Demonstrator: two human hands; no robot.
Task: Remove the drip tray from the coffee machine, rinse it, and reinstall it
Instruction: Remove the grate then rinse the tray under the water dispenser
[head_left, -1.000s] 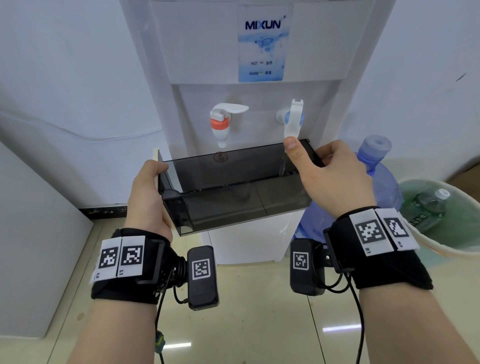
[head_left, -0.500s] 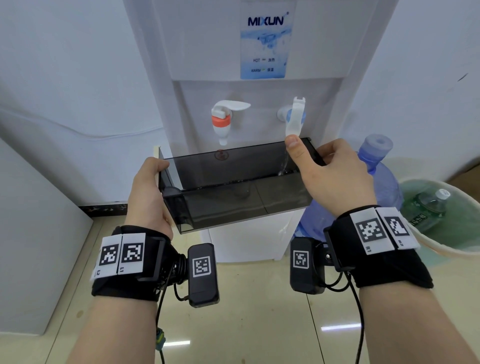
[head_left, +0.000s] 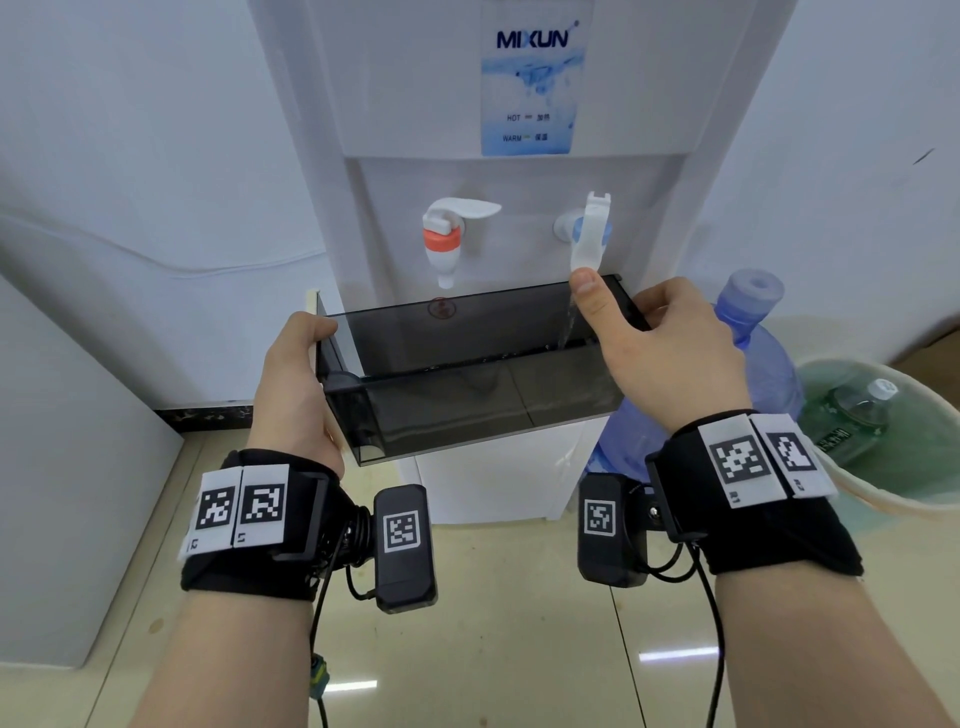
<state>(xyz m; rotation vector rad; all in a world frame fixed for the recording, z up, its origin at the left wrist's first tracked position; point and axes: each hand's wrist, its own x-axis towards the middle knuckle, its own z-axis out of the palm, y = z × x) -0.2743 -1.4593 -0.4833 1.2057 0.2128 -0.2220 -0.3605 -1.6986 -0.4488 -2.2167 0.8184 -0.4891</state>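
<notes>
Tray: your drip tray (head_left: 467, 387) is out of the machine, held level in the air in front of the water dispenser (head_left: 519, 171), under the two taps.
Left hand: your left hand (head_left: 296, 387) has its fingers closed on the tray's left end wall, thumb on the top edge.
Right hand: your right hand (head_left: 670, 345) holds the right end; the fingers wrap the far corner while the thumb pushes up on the blue tap lever (head_left: 589, 234).
Water: a thin stream runs from the blue tap into the right side of the tray. Looks like the rinse step, tray not yet back in.
Red tap: red tap (head_left: 441, 244) untouched, no flow seen.
Handling: smoked hard plastic, stiff, thin walled, light when empty. It gets heavier on the right as it fills, and wet walls will be slick.
Grip advice: keep both end walls pinched, not the long front face; that panel likely flexes.
Risk: the right hand is doing two jobs, so its hold is weak. Tilt and it slops onto the floor (head_left: 493, 649).
Nearby: big water bottle (head_left: 753, 374) and bin (head_left: 893, 441) at right, clear of the tray.
</notes>
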